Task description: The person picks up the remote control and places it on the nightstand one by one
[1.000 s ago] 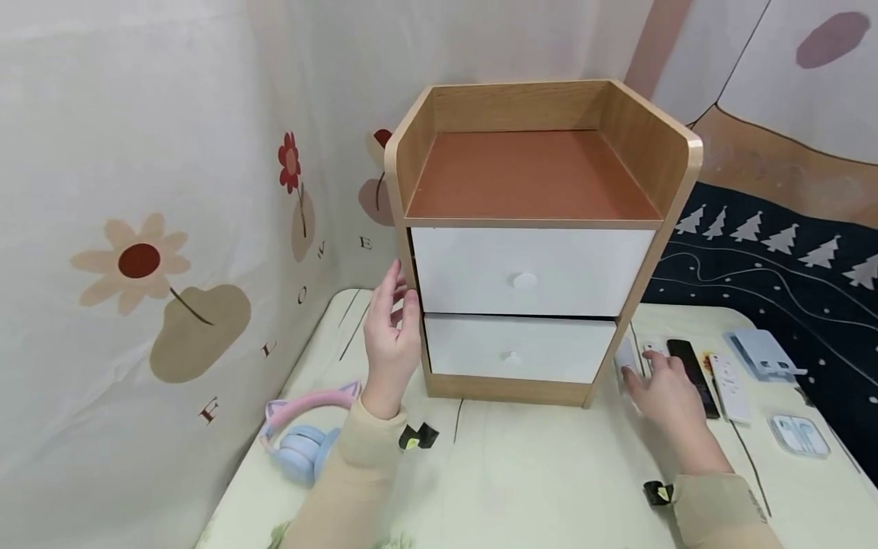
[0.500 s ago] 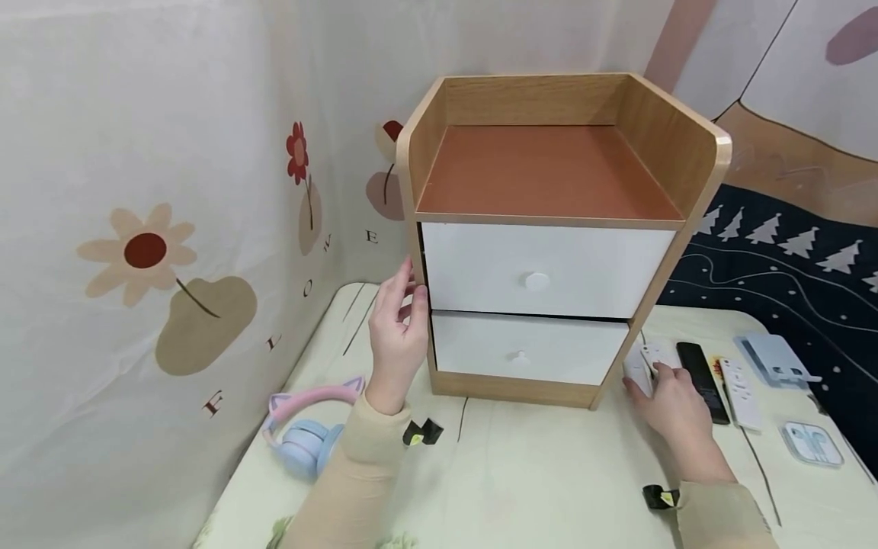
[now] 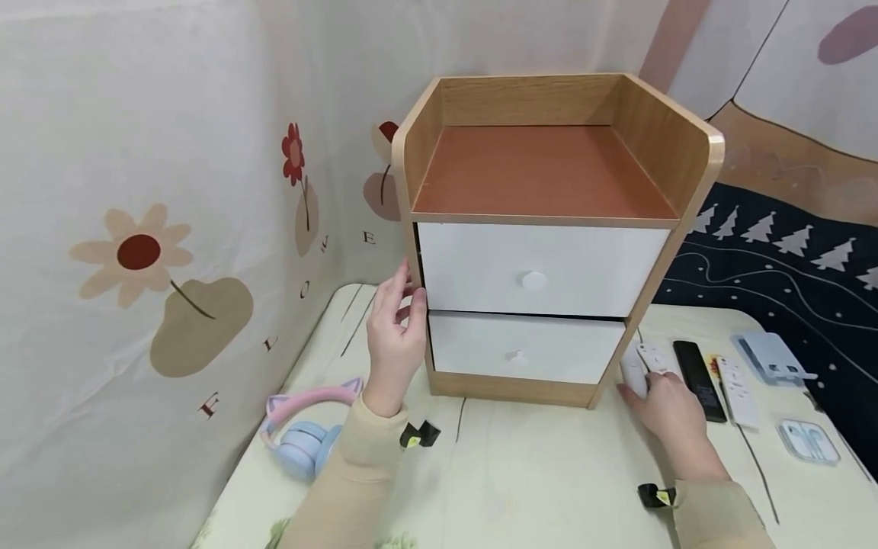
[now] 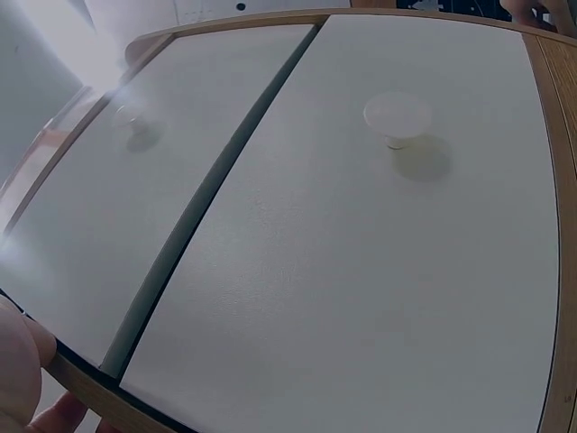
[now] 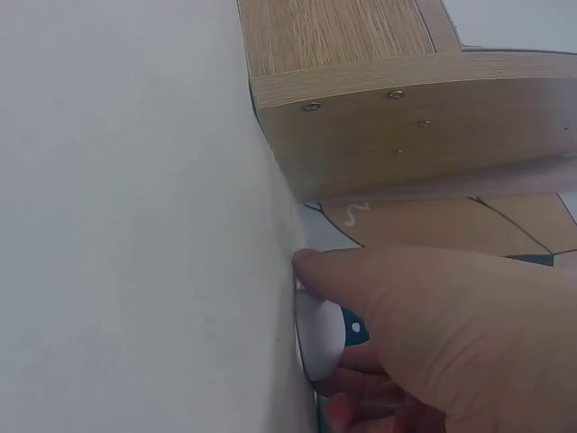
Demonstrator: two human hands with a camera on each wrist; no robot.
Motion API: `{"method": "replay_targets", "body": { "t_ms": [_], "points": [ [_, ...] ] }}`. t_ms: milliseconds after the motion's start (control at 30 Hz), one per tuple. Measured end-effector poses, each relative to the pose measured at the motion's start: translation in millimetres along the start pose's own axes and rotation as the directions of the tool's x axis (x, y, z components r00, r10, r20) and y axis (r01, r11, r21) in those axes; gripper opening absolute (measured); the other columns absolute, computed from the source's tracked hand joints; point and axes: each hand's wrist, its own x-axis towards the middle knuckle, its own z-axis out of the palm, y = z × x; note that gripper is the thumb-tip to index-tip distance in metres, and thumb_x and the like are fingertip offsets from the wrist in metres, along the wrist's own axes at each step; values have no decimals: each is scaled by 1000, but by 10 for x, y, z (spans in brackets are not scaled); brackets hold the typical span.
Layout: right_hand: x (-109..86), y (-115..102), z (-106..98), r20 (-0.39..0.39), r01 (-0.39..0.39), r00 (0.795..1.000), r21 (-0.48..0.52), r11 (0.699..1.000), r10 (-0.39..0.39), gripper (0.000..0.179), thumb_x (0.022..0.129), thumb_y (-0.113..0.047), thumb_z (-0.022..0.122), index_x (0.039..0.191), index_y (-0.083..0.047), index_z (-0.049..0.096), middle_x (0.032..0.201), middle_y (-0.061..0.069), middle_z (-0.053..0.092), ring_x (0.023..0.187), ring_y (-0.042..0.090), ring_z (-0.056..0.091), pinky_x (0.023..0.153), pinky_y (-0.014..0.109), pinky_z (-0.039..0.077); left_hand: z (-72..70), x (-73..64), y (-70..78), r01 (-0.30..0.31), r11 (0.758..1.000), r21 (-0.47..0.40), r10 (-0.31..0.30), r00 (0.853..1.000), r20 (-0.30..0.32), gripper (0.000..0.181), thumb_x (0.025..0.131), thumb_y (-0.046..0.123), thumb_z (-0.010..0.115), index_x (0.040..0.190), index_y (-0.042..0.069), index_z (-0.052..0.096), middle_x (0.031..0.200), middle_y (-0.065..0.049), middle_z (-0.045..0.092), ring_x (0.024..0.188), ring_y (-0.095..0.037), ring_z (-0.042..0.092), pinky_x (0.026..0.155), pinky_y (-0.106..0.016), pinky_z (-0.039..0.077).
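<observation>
A two-drawer wooden cabinet (image 3: pixel 542 175) stands upright, its white drawer fronts (image 3: pixel 480 267) bearing round knobs. My left hand (image 3: pixel 394 343) is upright at its left side, fingers extended along the edge and thumb near the front. In the left wrist view, fingertips (image 4: pixel 59 415) show at the cabinet's edge. My right hand (image 3: pixel 672 412) is low on the table, right of the cabinet. Its thumb and curled fingers are around a slim white rounded object (image 5: pixel 320 336); its exact kind is unclear. A white remote-like item (image 3: pixel 655 357) lies just beyond the fingers.
Pink-and-blue cat-ear headphones (image 3: pixel 302 446) lie at left. Farther right are a black remote (image 3: pixel 700 380), a white power strip (image 3: pixel 738 393), a light blue box-like item (image 3: pixel 771 357) and cased earphones (image 3: pixel 808 441). Printed curtains (image 3: pixel 206 152) hang behind the table (image 3: pixel 535 473).
My right hand's fingers have drawn in lower around the slim white object. The left hand stays beside the cabinet. The head view has shifted slightly.
</observation>
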Motion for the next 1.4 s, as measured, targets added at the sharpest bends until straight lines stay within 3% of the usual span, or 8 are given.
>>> {"method": "replay_targets", "body": {
  "t_ms": [300, 567, 800, 933, 1100, 1300, 1333, 1400],
  "points": [
    [-5, -17, 14, -6, -41, 999, 43, 998, 41, 70, 102, -40, 70, 134, 22, 62, 128, 46, 64, 107, 56, 68, 84, 65, 57, -26, -5, 8, 19, 1000, -11, -19, 1000, 9, 54, 108, 5, 66, 161, 11, 58, 132, -21, 69, 117, -33, 73, 89, -18, 60],
    [3, -72, -19, -122, -37, 991, 139, 990, 55, 67, 97, -35, 75, 133, 20, 64, 124, 44, 64, 108, 57, 67, 82, 64, 55, -30, 22, -4, 6, 1000, 4, -6, 1000, -1, 53, 107, 4, 67, 160, 10, 59, 132, -21, 70, 116, -33, 74, 89, -33, 66],
    [-97, -175, -302, -217, -67, 970, 189, 980, 108, 66, 96, -38, 77, 133, 14, 66, 118, 36, 64, 101, 49, 64, 70, 52, 49, -30, 11, -28, 9, 1000, -2, -9, 1000, 7, 55, 108, 5, 67, 161, 11, 57, 131, -22, 70, 116, -32, 74, 89, -28, 65],
    [-160, -270, -540, -360, -5, 930, 190, 982, 75, 60, 91, -35, 78, 126, 13, 71, 109, 34, 67, 95, 47, 63, 69, 54, 48, -43, 9, -29, 7, 1000, 5, -7, 1000, -5, 55, 107, 4, 67, 161, 11, 58, 131, -21, 70, 116, -32, 74, 89, -32, 66],
    [-252, -427, -864, -533, 75, 845, 174, 982, 30, 54, 88, -31, 79, 120, 12, 75, 99, 32, 72, 91, 45, 64, 68, 56, 47, -45, 17, -35, 3, 1000, 3, -3, 1000, -10, 54, 107, 4, 67, 161, 11, 58, 131, -21, 70, 116, -33, 74, 88, -31, 66],
    [-435, -590, -1248, -582, 29, 809, 180, 983, 82, 56, 91, -30, 78, 126, 12, 73, 108, 32, 68, 101, 45, 61, 67, 47, 41, -32, -9, -41, 16, 1000, 1, -16, 1000, 5, 56, 107, 2, 67, 161, 11, 57, 131, -22, 69, 116, -34, 74, 88, -16, 60],
    [-474, -616, -1314, -602, 23, 793, 187, 982, 96, 56, 91, -31, 77, 127, 11, 73, 108, 31, 66, 101, 44, 59, 68, 43, 39, -27, -14, -42, 18, 1000, 0, -18, 1000, 8, 56, 107, 2, 67, 161, 11, 57, 130, -22, 69, 116, -33, 74, 88, -17, 61],
    [-550, -660, -1452, -681, 57, 727, 195, 979, 93, 56, 89, -32, 77, 126, 11, 74, 102, 29, 65, 95, 32, 58, 71, 32, 33, -15, -19, -47, 19, 1000, -2, -19, 1000, 12, 55, 107, 3, 66, 161, 11, 57, 130, -22, 69, 116, -33, 74, 88, -22, 63]
  ]
}}
